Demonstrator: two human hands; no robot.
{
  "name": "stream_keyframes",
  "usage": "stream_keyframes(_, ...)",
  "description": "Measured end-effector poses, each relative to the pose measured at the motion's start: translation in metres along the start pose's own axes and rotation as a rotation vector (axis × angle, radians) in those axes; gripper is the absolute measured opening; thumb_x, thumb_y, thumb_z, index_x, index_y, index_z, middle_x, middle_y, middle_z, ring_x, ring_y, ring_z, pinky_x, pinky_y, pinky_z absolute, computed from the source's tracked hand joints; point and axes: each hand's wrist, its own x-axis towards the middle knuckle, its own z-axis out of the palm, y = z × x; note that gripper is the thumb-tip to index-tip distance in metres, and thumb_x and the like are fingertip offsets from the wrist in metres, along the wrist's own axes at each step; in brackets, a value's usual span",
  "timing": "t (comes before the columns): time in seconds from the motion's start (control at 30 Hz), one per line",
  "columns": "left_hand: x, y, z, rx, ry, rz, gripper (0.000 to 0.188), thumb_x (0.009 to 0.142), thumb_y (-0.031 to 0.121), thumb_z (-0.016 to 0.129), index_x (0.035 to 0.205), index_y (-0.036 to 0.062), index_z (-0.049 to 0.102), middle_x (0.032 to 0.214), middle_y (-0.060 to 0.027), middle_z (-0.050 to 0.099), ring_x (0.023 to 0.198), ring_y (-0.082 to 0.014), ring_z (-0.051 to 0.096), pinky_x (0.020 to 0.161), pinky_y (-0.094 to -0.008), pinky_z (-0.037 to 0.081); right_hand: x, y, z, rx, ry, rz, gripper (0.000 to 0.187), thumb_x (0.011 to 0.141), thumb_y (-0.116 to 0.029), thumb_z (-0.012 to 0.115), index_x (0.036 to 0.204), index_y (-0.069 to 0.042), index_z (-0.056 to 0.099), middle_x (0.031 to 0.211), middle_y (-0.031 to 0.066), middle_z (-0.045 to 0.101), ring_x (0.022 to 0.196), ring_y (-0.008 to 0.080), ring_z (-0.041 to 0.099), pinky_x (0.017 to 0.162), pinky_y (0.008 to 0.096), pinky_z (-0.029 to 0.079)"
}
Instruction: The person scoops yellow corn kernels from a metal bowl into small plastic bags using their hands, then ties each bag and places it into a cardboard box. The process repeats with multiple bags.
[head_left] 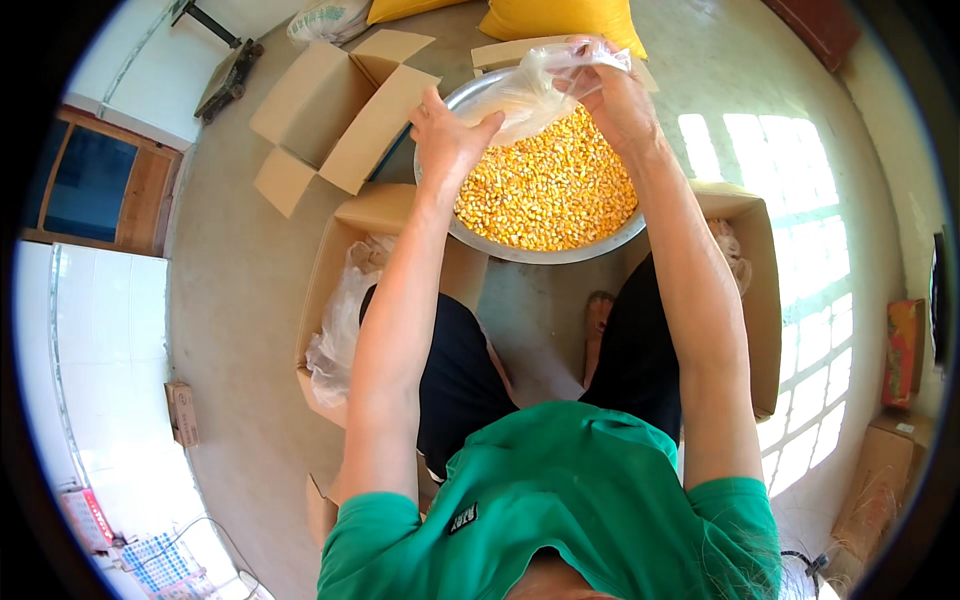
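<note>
A large round metal basin [548,257] full of loose yellow corn kernels [545,190] stands in front of me. Over its far part hangs a clear plastic bag [530,92]. My right hand [612,105] is closed on the bag's gathered upper edge, above the basin's far right side. At the basin's left rim, my left hand [452,140] has its thumb and fingers spread apart, with the thumb beside the bag; I cannot tell whether it touches the plastic. Whatever the bag holds is hard to make out.
An open cardboard box [315,115] lies beyond the basin at left. Boxes with plastic bags [345,320] flank my legs, including a right-hand box [762,300]. Yellow sacks [565,22] lie at the back. A platform scale [228,80] stands far left.
</note>
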Motion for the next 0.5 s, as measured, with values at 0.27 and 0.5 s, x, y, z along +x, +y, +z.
stream_keyframes(0.27,0.035,-0.043,0.008,-1.11,-0.233,-0.578,0.01,0.093,0.012,0.051,0.094,0.0028,0.053,0.074,-0.0074,0.059,0.063,-0.0164,0.063,0.05,-0.0299,0.055,0.005,0.024,-0.046,-0.252,0.203,0.151,0.013,0.093,-0.011,0.05,0.098,-0.002,0.058,0.081,0.0053,0.061,0.066,0.0143,0.058,0.062,0.0274,0.048)
stream_keyframes(0.5,0.054,-0.057,0.008,-1.342,0.055,-0.557,0.009,0.087,0.005,0.056,0.091,-0.0013,0.052,0.079,-0.0112,0.061,0.064,-0.0195,0.06,0.053,-0.0348,0.053,-0.002,0.025,-0.043,-0.801,0.007,0.21,0.056,0.075,-0.027,0.072,0.121,-0.002,0.051,0.106,0.0136,0.059,0.096,0.0193,0.056,0.079,0.0307,0.046)
